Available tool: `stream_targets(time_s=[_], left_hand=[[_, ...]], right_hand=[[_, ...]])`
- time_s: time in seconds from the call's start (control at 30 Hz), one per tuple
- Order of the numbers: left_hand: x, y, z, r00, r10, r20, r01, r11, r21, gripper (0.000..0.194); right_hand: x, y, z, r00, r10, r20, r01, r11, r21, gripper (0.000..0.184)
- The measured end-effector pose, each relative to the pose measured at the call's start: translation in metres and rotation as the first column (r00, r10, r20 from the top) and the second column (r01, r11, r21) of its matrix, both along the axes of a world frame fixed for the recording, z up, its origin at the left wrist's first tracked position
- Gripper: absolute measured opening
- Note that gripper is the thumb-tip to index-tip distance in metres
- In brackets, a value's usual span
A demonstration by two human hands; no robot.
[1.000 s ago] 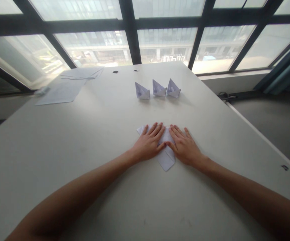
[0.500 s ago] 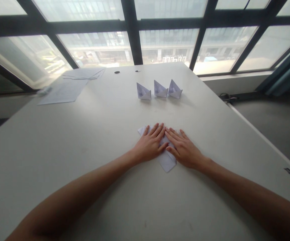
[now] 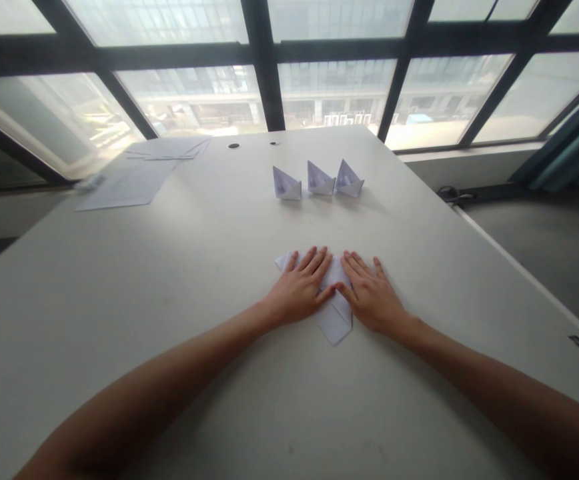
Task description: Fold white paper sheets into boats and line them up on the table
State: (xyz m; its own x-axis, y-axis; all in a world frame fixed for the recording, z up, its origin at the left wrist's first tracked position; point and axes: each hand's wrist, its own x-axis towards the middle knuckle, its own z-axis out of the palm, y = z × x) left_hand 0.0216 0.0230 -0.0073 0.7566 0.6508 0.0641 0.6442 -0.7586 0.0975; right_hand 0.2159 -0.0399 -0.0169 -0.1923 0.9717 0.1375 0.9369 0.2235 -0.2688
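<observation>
A folded sheet of white paper (image 3: 335, 323) lies flat on the white table, one pointed end toward me and a corner showing at the left. My left hand (image 3: 300, 287) rests flat on its left part with fingers stretched out. On the right part lies my right hand (image 3: 372, 291), also flat, its fingers extended. The two thumbs nearly meet over the middle, and a strip of paper shows between the hands. Much of the paper is hidden under them. Three folded paper boats, left (image 3: 286, 185), middle (image 3: 320, 179) and right (image 3: 349, 179), stand in a row beyond.
The white table (image 3: 169, 287) reaches to large dark-framed windows (image 3: 269, 87). Flat sheets of paper (image 3: 124, 183) lie at its far left. A round cable hole (image 3: 233, 146) sits near the far edge. Blue curtain (image 3: 569, 147) hangs at the right, beside a dark cable (image 3: 452, 195).
My right hand has slid a little to the right over the paper, widening the gap between the fingertips. My left hand has stayed in place.
</observation>
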Motion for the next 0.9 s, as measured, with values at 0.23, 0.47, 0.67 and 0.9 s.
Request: stream_targets(time_s=[0.23,0.47,0.67,0.9], left_hand=[[0.001,-0.001,0.000,1.000,0.001,0.013,-0.001,1.000,0.001,0.069],[0.000,0.001,0.004,1.000,-0.005,-0.015,0.004,0.999,-0.046,0.070],[-0.006,0.014,0.009,0.992,0.099,-0.072,-0.108,0.986,-0.131,0.078],[-0.033,0.044,0.006,0.946,0.276,-0.169,-0.294,0.951,-0.094,0.084]], right_hand=[[0.004,0.004,-0.002,0.995,-0.039,-0.089,0.043,0.998,0.038,0.071],[0.002,-0.001,0.008,0.973,0.228,-0.037,-0.228,0.974,-0.009,0.064],[0.000,-0.002,0.009,0.979,0.206,0.005,-0.206,0.978,-0.035,0.063],[-0.002,-0.002,0.012,0.977,0.211,0.003,-0.211,0.977,-0.037,0.061]])
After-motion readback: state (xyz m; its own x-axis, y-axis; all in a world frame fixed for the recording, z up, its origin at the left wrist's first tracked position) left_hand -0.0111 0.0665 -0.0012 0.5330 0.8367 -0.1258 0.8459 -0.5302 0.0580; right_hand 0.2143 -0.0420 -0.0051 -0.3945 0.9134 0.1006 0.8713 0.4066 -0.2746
